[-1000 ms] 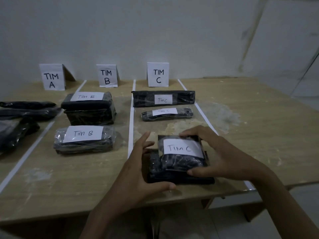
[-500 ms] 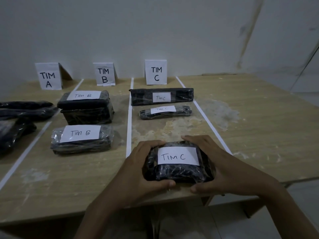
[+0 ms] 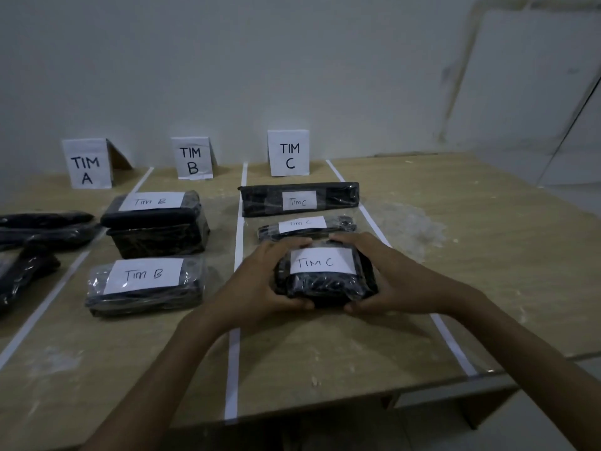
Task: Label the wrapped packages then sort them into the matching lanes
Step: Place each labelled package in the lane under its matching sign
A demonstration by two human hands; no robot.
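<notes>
Black plastic-wrapped package (image 3: 325,281) with white "TIM C" label, centre of frame, left hand (image 3: 257,284) and right hand (image 3: 393,275) curled round its sides, on the counter (image 3: 325,353)

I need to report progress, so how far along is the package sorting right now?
Done: two Tim B packages lie in lane B and two Tim C packages in lane C. In hand: the left hand and right hand hold a third Tim C package in lane C, not yet released. Left: dark packages in lane A show no readable labels from here.
</notes>
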